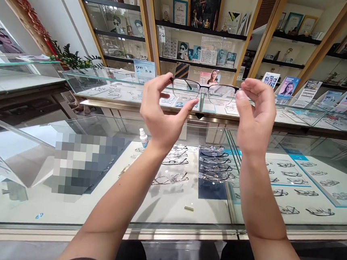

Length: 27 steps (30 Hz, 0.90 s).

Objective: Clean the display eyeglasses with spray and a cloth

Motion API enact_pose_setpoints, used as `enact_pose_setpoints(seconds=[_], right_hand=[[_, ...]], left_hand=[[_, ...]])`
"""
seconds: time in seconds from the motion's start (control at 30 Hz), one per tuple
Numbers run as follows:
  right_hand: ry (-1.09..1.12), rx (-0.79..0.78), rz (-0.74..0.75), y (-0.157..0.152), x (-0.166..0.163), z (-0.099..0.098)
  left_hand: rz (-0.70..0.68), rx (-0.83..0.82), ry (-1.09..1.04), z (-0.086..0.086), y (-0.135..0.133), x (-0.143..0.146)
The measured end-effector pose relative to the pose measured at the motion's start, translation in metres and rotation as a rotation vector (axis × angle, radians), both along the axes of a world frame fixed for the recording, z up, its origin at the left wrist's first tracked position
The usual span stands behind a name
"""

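Note:
A pair of eyeglasses point(204, 86) with a dark upper rim and clear lenses is held up level in front of me, above the glass counter. The fingers of my left hand point(163, 109) grip its left end by the hinge, and the thumb lies apart below the left lens. At the other end, my right hand point(255, 117) pinches the frame near the hinge between thumb and curled fingers. The temples are mostly hidden from this angle.
Below my arms, the glass display counter point(166, 216) shows rows of eyeglasses point(215, 166). A small white bottle point(143, 137) stands behind my left forearm. A white angled sign point(28, 153) is at the left. Farther off are a second glass counter point(115, 100) and shelves point(200, 29).

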State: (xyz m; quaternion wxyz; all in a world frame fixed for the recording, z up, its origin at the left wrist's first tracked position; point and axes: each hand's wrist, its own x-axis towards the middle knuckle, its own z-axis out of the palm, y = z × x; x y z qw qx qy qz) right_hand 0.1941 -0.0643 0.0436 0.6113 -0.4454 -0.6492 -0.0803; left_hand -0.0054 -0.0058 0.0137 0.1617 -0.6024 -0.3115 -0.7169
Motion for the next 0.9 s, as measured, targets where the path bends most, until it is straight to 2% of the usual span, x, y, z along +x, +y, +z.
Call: enact_pose_setpoints(seconds=[0.23,0.5,0.6,0.7,0.83,0.9], right_hand=[[0.05,-0.062,0.077,0.01,0.004,0.001],[0.021,-0.062,0.126,0.01,0.005,-0.003],[0.027,-0.082,0.156,0.01,0.006,-0.003],[0.095,-0.09,0.252,0.012,0.007,-0.003],[0.232,-0.05,0.461,0.018,0.01,-0.006],[0.263,-0.055,0.504,0.02,0.011,-0.008]], left_hand=[[0.046,0.044,0.007,-0.002,-0.001,-0.001],[-0.04,-0.015,0.005,-0.003,0.004,0.001],[-0.122,-0.056,-0.006,-0.003,0.007,0.0],[-0.152,-0.065,0.018,-0.004,0.011,-0.003],[-0.121,-0.053,0.072,-0.006,0.017,-0.006],[-0.108,-0.047,0.081,-0.007,0.018,-0.007]])
